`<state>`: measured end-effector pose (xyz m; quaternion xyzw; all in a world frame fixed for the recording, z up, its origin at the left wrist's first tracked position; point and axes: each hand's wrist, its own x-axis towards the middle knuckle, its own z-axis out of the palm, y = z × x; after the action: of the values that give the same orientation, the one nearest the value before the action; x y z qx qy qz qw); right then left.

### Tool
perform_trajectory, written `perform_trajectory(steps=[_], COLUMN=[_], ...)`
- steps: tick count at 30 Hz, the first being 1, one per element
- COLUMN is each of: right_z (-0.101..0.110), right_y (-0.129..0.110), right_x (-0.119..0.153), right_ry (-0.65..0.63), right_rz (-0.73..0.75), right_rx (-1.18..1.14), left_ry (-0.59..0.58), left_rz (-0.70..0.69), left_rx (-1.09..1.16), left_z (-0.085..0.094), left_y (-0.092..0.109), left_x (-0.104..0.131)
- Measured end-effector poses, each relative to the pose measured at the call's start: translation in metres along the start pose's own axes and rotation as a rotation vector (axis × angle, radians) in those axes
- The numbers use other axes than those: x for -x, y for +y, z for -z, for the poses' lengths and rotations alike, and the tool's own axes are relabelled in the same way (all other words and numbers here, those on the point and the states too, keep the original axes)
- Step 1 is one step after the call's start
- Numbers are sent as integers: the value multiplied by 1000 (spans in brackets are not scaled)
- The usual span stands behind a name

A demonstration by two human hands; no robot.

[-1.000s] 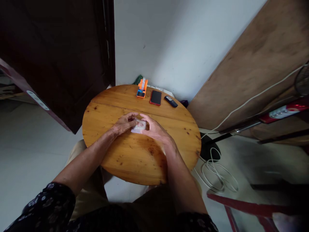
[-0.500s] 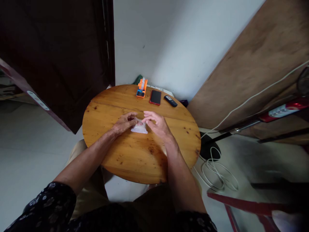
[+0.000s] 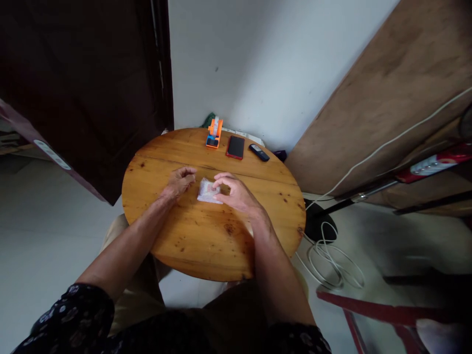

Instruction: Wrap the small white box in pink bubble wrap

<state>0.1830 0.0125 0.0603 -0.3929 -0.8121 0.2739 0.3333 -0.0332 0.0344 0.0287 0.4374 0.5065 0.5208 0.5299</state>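
A small clear plastic packet with whitish contents and faint reddish marks lies flat on the round wooden table. My right hand is at the packet's right side, thumb and fingers apart in a curve, the tips over or against its edge. To the left of the packet, a short gap away, my left hand hovers with its fingers loosely bent and nothing visible in them.
Along the table's far side are an orange tape dispenser, a dark phone with a red edge and a small black handset. A wall stands behind. White cable coils on the floor at right, near a red-framed chair.
My left hand has drawn back leftwards from the packet. The fingers of my right hand have parted and lie lower at its right edge, and more of the packet shows.
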Motion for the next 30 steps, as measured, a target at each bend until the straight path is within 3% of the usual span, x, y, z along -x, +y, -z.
perform_trajectory(steps=[7, 15, 20, 27, 30], right_z=[-12, -21, -15, -7, -11], right_y=[1, 1, -4, 4, 10], right_x=[-4, -8, -5, -5, -9], right_ry=[54, 287, 385, 495, 561], right_rz=[33, 40, 52, -60, -129], right_rx=[55, 105, 54, -42, -158], left_ry=[-241, -303, -367, -503, -484], left_rz=[-20, -74, -102, -101, -23], left_rx=[-42, -135, -301, -117, -46], left_z=[-5, -3, -10, -15, -16], left_y=[1, -2, 1, 9, 9], left_x=[11, 9, 18, 30, 30])
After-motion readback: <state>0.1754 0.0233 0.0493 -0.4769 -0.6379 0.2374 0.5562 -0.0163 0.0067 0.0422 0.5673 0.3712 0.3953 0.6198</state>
